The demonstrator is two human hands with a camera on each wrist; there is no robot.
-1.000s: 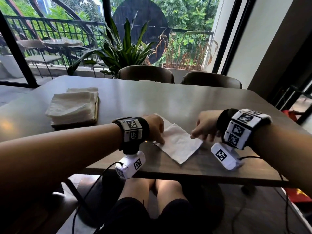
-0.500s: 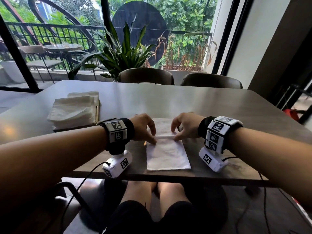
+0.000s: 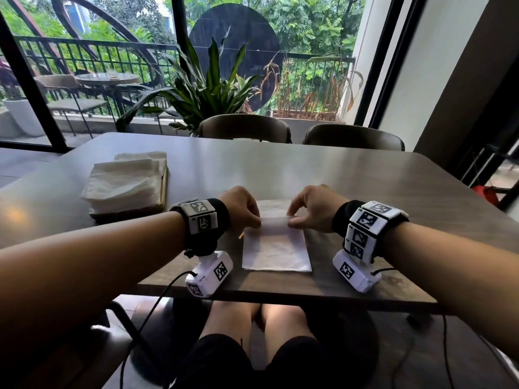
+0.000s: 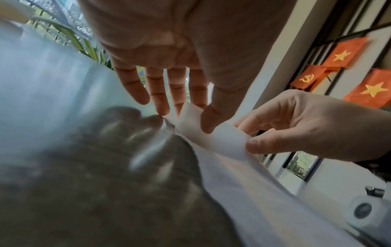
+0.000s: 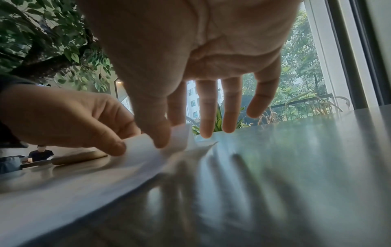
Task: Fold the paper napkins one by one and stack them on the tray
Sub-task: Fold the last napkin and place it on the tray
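Note:
A white paper napkin (image 3: 276,249) lies flat near the table's front edge, between my wrists. My left hand (image 3: 253,222) and right hand (image 3: 292,221) each pinch a far corner of it between thumb and forefinger. The far edge is lifted and curled back over the sheet. The left wrist view shows my left hand (image 4: 193,117) pinching the raised napkin (image 4: 232,167) edge. The right wrist view shows my right hand (image 5: 171,133) pinching the other corner of the napkin (image 5: 84,183). A stack of napkins (image 3: 123,182) sits on a wooden tray (image 3: 164,189) at the left.
The dark table (image 3: 337,178) stretches bare to the right and beyond the hands. Two chairs (image 3: 244,129) stand at the far side, with a potted plant (image 3: 207,91) and windows behind. The front edge runs just below the napkin.
The napkin was turned from a slant to lie square to me. Both hands moved to its far edge, then lifted that edge and curled it back.

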